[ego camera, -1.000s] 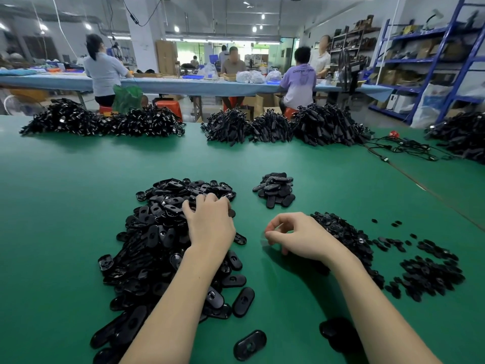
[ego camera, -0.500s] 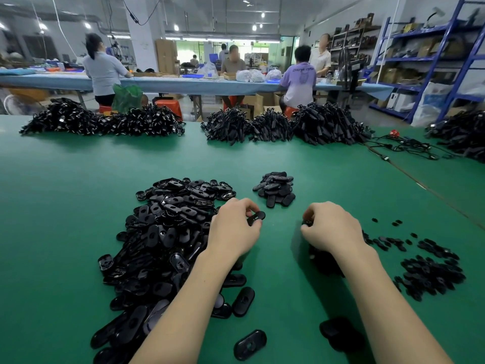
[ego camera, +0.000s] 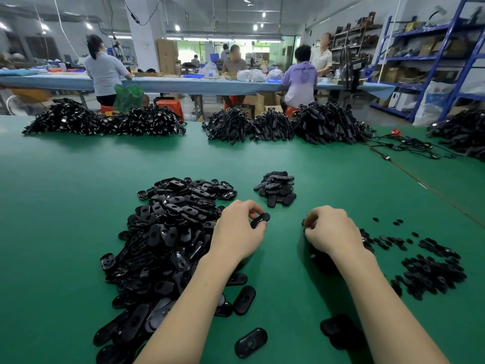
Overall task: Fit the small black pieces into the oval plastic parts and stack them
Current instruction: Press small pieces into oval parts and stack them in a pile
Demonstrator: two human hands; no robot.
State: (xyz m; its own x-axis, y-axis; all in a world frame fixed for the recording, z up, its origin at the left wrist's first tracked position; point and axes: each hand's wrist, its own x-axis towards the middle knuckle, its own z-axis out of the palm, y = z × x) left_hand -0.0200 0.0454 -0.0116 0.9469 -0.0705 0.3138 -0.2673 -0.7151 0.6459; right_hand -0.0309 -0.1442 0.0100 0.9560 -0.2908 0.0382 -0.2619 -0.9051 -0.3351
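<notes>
Head view: a worker's left hand point(ego camera: 237, 232) pinches an oval plastic part point(ego camera: 259, 220) above the green table point(ego camera: 65, 206). Right hand point(ego camera: 332, 231), fingers curled, picks among small black pieces point(ego camera: 430, 271); its hold cannot be told.

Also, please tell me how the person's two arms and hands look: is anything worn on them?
Both forearms are bare up to the bottom edge of the picture; no sleeves show. The left hand and the right hand wear no gloves. No rings, watch or bracelet can be seen on the parts that show.
</notes>
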